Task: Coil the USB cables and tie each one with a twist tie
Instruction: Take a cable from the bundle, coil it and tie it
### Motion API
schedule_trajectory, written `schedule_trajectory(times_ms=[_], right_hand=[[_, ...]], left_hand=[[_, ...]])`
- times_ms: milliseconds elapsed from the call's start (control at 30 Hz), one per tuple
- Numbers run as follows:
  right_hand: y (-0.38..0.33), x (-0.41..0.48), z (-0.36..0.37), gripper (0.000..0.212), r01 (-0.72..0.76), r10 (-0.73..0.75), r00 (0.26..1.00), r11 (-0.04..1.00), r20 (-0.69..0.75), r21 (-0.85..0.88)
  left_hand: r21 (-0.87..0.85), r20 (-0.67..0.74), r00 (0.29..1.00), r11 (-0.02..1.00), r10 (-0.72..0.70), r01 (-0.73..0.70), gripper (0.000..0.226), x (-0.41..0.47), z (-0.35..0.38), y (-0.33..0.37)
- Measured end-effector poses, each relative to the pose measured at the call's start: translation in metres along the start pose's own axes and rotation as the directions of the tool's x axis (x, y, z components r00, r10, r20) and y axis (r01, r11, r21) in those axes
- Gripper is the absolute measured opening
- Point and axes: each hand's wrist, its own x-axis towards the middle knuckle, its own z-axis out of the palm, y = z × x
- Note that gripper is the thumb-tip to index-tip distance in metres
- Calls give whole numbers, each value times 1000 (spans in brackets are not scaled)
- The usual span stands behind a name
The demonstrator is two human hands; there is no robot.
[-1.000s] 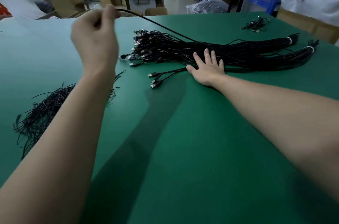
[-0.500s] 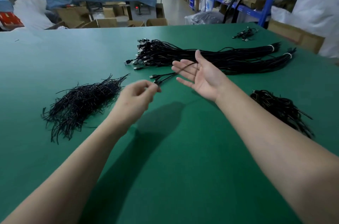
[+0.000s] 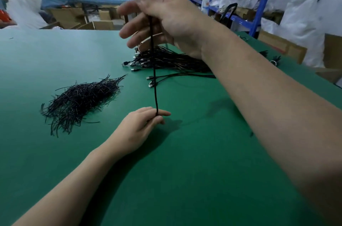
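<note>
A person's two bare forearms reach out over a wide green felt-like tabletop (image 3: 55,151). The left hand (image 3: 140,125), low and near the centre, is closed in a pinch on the lower end of a thin black braided USB cable (image 3: 154,85). The cable runs nearly straight up toward twelve o'clock to the right hand (image 3: 166,20), raised above the table, where it passes across the palm and bends over the top of the hand; the thumb seems to press it there while the other fingers spread loosely. Whether the right hand truly grips it or only guides it cannot be told. Behind the hands, at about one o'clock, lies a long heap of straight black USB cables with silver plugs (image 3: 166,61), uncoiled and untied. At about ten o'clock from the left hand sits a loose pile of short black twist ties (image 3: 79,99), well apart from both hands. No finished tied coil can be made out with certainty on the table. By this evidence the work looks near its start for this cable: it is stretched between the hands, with no loops visible, and no tie picked up. Coiling, tying, and the whole heap appear to remain.
</note>
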Motion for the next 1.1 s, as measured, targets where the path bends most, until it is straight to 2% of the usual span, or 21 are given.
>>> schedule_trajectory(times_ms=[67, 167, 267, 333, 400, 500, 600, 667, 833, 967, 1100], right_hand=[[11, -2, -5, 38, -28, 40, 989, 995, -140, 92], [51, -20, -13, 48, -139, 263, 903, 928, -341, 346], [94, -50, -11, 66, -212, 460, 829, 786, -320, 581], [114, -71, -1, 78, -192, 489, 832, 699, -264, 689], [128, -91, 15, 78, -143, 475, 847, 634, -238, 760], [137, -112, 41, 56, -103, 450, 865, 594, -223, 798], [137, -117, 52, 41, -10, 388, 879, 594, -276, 805], [134, -119, 50, 41, 44, 359, 880, 590, -310, 807], [133, -126, 41, 40, 112, 402, 835, 544, -376, 831], [133, -126, 46, 41, 178, 445, 798, 469, -405, 865], [132, -124, 51, 39, 242, 487, 739, 452, -465, 859]], left_hand=[[-30, -26, 999, 999, -18, 17, 21, 0, -1, 0], [-175, -28, 997, 982, -75, 69, 25, -1, 1, 0], [-326, -57, 989, 939, -138, 112, 18, 0, 6, 0], [-442, -70, 981, 888, -180, 131, 10, 2, 9, 1], [-543, -89, 973, 829, -215, 133, 14, 4, 12, 1], [-609, -101, 969, 784, -226, 119, 23, 4, 13, 1], [-622, -52, 978, 773, -200, 125, 39, 3, 15, 4], [-635, -9, 984, 761, -178, 131, 38, 3, 17, 6], [-592, 102, 987, 790, -122, 159, 16, 0, 15, 8], [-616, 98, 985, 768, -145, 174, 22, 1, 16, 14], [-543, 125, 979, 815, -159, 202, 14, 0, 16, 15]])
